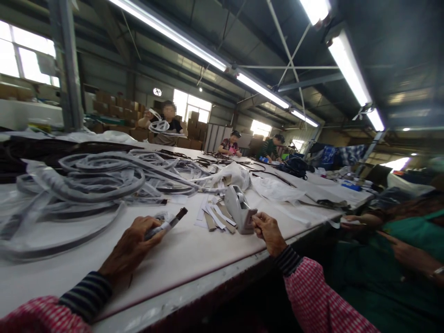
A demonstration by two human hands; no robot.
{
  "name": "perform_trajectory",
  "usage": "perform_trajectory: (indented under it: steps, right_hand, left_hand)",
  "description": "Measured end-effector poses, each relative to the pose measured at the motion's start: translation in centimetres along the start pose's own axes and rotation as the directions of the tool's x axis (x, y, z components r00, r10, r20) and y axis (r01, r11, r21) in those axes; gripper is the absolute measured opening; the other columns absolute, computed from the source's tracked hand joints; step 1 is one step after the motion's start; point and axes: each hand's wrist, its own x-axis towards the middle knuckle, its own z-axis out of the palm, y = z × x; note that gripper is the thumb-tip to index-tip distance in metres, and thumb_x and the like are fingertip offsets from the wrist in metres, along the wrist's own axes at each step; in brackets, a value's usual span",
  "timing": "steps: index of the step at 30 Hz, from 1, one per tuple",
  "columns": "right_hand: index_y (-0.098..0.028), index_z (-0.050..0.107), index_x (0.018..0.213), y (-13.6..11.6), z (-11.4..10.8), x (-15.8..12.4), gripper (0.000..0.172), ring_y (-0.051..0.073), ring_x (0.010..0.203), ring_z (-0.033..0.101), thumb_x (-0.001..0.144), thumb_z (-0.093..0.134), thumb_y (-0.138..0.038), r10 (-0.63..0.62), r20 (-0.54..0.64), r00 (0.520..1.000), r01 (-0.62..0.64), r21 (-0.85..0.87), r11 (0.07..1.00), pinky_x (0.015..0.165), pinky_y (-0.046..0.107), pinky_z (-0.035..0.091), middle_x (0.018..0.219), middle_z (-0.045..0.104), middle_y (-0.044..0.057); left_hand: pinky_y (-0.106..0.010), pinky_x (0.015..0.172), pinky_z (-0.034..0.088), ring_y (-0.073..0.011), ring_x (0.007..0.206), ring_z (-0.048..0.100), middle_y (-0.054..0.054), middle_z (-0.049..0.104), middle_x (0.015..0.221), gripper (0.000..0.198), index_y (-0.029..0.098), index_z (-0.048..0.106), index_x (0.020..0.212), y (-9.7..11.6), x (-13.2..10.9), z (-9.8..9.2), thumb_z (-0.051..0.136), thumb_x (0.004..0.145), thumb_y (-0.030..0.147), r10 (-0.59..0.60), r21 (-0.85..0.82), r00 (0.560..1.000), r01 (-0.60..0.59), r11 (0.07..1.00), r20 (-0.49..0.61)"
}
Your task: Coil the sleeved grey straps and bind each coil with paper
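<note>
My left hand [137,247] is wrapped around a folded grey strap [168,224] with a pale, film-like covering and a dark end that points up and to the right. It is held just above the white tabletop. My right hand [268,231] is closed in a pinch at the cutting edge of a grey tape dispenser [239,210], on the tape's end; the clear tape itself is hard to make out. Beside the dispenser lie several white and tan card strips [218,216]. Left of them spreads a big tangled heap of grey straps [93,180].
Crumpled clear plastic [270,187] lies behind the dispenser. The table's front edge [208,286] runs diagonally below my hands. A person in a green apron [374,273] is close on the right. Several other people work across the table, one holding a white coil [159,126].
</note>
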Motion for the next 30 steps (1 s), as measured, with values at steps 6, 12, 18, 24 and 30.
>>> perform_trajectory:
  steps: [6,12,18,24,30]
  right_hand:
    - [-0.02,0.049,0.059,1.2,-2.1,-1.6,0.033,0.01,0.048,0.036,0.065,0.073,-0.042,-0.089,0.072,0.993,0.099,-0.146,0.984,0.046,0.023,0.025,0.051,0.044,-0.005]
    - [-0.02,0.05,0.071,-1.9,4.5,-5.1,0.039,0.008,0.049,0.03,0.078,0.072,-0.052,-0.144,0.285,0.948,0.159,-0.032,0.987,0.045,0.023,0.019,0.059,0.04,-0.006]
    - [-0.019,0.05,0.074,-5.0,16.8,-7.3,0.034,0.006,0.047,0.035,0.084,0.068,-0.045,-0.127,0.608,0.784,0.031,0.165,0.986,0.044,0.02,0.021,0.058,0.047,-0.006]
    - [-0.018,0.05,0.07,-4.2,19.9,-5.9,0.036,0.005,0.045,0.035,0.079,0.072,-0.044,-0.077,0.596,0.799,-0.006,0.136,0.991,0.043,0.019,0.02,0.055,0.05,-0.006]
    - [-0.017,0.051,0.067,-3.6,20.1,-5.6,0.039,0.005,0.043,0.035,0.076,0.075,-0.047,-0.07,0.588,0.806,-0.024,0.151,0.988,0.042,0.019,0.02,0.053,0.049,-0.006]
  left_hand:
    - [-0.038,0.079,0.043,-0.0277,0.09,0.058,-0.004,0.064,0.092,0.045,0.021,0.067,0.087,1.7,-0.3,-0.7,0.052,0.085,0.063,-0.09,-0.125,0.995,0.085,0.989,-0.039]
    - [-0.037,0.081,0.042,-0.0257,0.089,0.057,-0.004,0.062,0.088,0.031,0.018,0.064,0.081,2.6,-0.2,0.1,0.058,0.084,0.049,-0.055,-0.125,0.994,0.042,0.991,-0.1]
    - [-0.035,0.079,0.042,-0.0239,0.087,0.055,-0.004,0.061,0.085,0.027,0.02,0.064,0.08,2.9,-0.6,0.1,0.059,0.085,0.046,-0.044,-0.097,0.993,0.034,0.995,-0.108]
    - [-0.037,0.079,0.042,-0.0253,0.088,0.054,-0.004,0.061,0.082,0.023,0.021,0.063,0.076,3.0,-0.5,0.0,0.06,0.085,0.042,-0.023,-0.108,0.99,0.008,0.994,-0.138]
    - [-0.037,0.077,0.039,-0.0254,0.086,0.052,-0.004,0.057,0.08,0.024,0.021,0.06,0.073,2.9,-0.6,-0.1,0.06,0.083,0.043,-0.052,-0.134,0.99,0.034,0.99,-0.132]
